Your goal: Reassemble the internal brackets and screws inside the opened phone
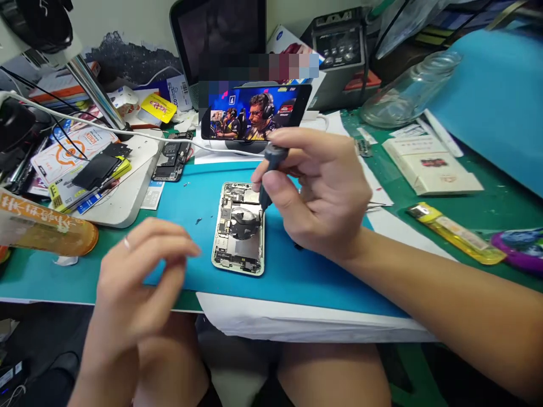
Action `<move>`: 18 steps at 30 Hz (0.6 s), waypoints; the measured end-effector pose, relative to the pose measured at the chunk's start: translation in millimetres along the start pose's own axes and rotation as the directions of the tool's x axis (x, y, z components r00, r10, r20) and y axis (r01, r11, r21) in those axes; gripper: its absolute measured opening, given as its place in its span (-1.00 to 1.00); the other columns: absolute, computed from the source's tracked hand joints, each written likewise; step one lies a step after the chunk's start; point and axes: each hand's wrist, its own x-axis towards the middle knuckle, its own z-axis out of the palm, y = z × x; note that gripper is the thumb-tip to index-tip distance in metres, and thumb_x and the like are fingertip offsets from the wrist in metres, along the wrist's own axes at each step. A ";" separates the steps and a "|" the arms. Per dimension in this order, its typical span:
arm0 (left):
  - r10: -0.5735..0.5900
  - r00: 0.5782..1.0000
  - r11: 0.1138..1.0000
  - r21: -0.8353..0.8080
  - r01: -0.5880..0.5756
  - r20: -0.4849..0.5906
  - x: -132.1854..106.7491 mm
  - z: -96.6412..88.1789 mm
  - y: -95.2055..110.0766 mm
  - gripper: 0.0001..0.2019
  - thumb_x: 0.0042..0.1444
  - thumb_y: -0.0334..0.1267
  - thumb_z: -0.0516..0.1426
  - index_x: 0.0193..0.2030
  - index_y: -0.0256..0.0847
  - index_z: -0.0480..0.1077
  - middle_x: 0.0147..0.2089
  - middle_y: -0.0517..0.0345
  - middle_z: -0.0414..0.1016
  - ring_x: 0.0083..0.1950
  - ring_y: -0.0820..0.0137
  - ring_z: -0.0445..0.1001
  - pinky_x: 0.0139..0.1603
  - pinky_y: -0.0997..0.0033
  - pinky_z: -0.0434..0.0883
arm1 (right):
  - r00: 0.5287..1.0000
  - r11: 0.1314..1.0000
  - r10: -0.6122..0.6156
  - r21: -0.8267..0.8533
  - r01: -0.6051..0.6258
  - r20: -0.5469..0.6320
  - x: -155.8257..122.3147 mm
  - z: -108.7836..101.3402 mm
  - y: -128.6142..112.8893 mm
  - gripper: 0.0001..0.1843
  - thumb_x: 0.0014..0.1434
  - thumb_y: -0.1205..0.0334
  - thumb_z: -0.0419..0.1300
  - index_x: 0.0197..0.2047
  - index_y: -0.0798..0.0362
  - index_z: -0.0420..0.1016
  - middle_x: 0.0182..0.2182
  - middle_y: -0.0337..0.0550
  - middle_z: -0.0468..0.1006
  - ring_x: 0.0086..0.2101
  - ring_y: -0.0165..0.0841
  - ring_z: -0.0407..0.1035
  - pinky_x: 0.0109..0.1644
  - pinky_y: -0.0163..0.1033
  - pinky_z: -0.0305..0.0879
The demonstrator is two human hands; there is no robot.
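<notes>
My right hand (322, 192) grips a dark screwdriver (269, 175) between thumb and fingers. The screwdriver slants down to the right inner edge of an opened phone (241, 232), whose bare circuit parts face up; whether its tip touches cannot be made out. To the phone's left, my left hand (144, 271) hovers over the mat's near edge, slightly blurred and wearing a ring. Its thumb and fingers come together in a loose pinch, and anything between the fingertips is too small or hidden to see. Under the phone lies a blue mat (297, 282).
Behind the phone stands a second phone (254, 113) playing a video. Another opened phone (173, 157) lies back left, near a white lamp base (131, 192). An orange-labelled cup (46, 226) is far left. On the right are a glass jar (411, 87) and a white box (428, 164).
</notes>
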 end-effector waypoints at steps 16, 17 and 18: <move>0.099 0.903 0.908 0.333 -0.253 0.417 62.1 20.2 -24.6 -0.80 0.40 -0.20 0.01 -0.05 -0.20 0.42 -0.07 0.02 0.46 -0.10 0.22 0.49 -0.07 0.21 0.45 | 0.976 0.973 -0.199 -0.096 0.208 0.090 11.0 -10.6 -6.1 -0.48 0.34 0.46 0.16 0.31 -0.06 0.34 0.00 -0.16 0.64 -0.07 -0.30 0.61 0.02 -0.18 0.66; 0.108 0.898 0.901 0.339 -0.269 0.425 62.4 20.3 -25.0 -0.78 0.42 -0.19 -0.01 -0.05 -0.20 0.41 -0.07 0.01 0.46 -0.10 0.22 0.49 -0.08 0.22 0.45 | 0.977 0.974 -0.193 -0.101 0.202 0.092 11.0 -11.4 -6.5 -0.48 0.34 0.47 0.16 0.31 -0.08 0.34 0.00 -0.16 0.64 -0.06 -0.29 0.61 0.04 -0.18 0.65; 0.116 0.894 0.894 0.347 -0.284 0.434 62.7 20.5 -25.5 -0.77 0.43 -0.19 -0.03 -0.05 -0.20 0.41 -0.06 0.01 0.46 -0.10 0.22 0.49 -0.09 0.22 0.45 | 0.978 0.975 -0.186 -0.106 0.196 0.095 11.1 -12.3 -6.9 -0.48 0.34 0.47 0.16 0.30 -0.08 0.35 0.00 -0.15 0.64 -0.04 -0.29 0.60 0.07 -0.18 0.64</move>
